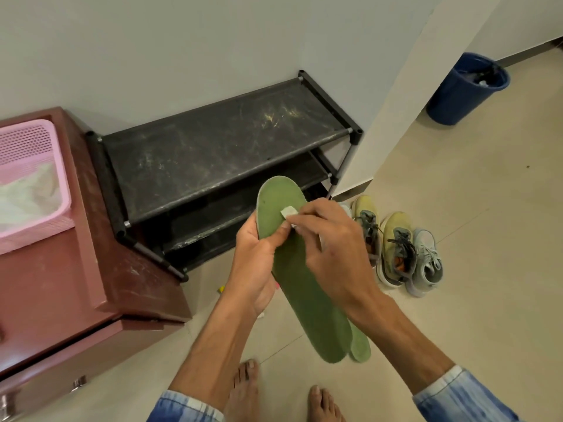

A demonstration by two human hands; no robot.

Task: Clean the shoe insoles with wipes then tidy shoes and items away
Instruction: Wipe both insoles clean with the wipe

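At the centre of the frame the left hand (256,257) grips two long green foam insoles (304,300) stacked one behind the other. Its thumb lies across the front one and its fingers curl behind, so the pair tilts up toward the camera with the toe end highest. Held this way, I judge, the flat face gets the palm as backing, something firm to rub against. The right hand (332,248) pinches one small folded white wipe (289,212) between thumb and fingertips and presses it on the front insole near the toe. The second insole (361,350) shows only as a rounded heel edge at the lower right of the first, probably carried along so it stays off the beige tiled floor (472,208) until its turn. To the right of centre, shoes stand in a row on that floor, just beside the lower corner of the black three-tier shoe rack (225,147), close by for refitting and shelving. There are two yellow-green sneakers (396,239), one pale blue-grey sneaker (426,260) and the white toe of a fourth shoe (345,207), half hidden behind the right hand. At the left stands one maroon cabinet (61,269) carrying one pink plastic basket (30,141); I cannot tell what the pale stuff in it is. One blue bin (457,95) sits at the upper right, a likely place for the spent wipe.
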